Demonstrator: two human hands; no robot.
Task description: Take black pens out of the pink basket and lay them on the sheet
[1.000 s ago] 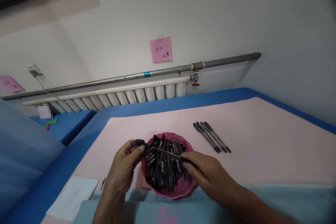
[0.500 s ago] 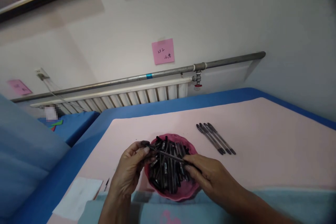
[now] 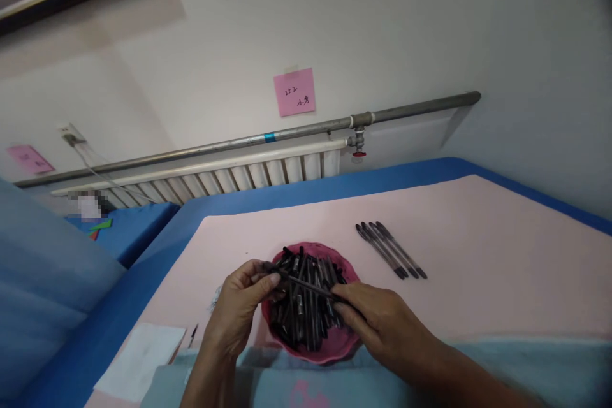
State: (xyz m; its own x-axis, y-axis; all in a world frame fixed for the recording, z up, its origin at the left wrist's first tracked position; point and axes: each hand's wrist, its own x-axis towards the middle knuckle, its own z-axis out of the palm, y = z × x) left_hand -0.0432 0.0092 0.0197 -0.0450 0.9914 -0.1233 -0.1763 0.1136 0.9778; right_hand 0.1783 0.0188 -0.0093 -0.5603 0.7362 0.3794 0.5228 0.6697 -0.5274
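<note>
A pink bowl (image 3: 342, 349) full of black pens and pen parts stands on the pink table cover in front of me. Above it I hold one thin black pen (image 3: 306, 284) by both ends. My left hand (image 3: 239, 315) pinches its left end, where a cap seems to sit. My right hand (image 3: 377, 325) pinches its right end. Both hands hover just over the bowl. Three assembled black pens (image 3: 389, 250) lie side by side on the cover to the right of the bowl.
The pink table cover (image 3: 478, 255) lies on a blue table. A white sheet of paper (image 3: 141, 357) lies at the near left. A radiator (image 3: 215, 178) and a pipe run along the wall behind, under a pink sticky note (image 3: 294, 92).
Both hands stay over the bowl with the pen between them. My left fingertips have closed in slightly along the pen's left end. The view has shifted a little.
</note>
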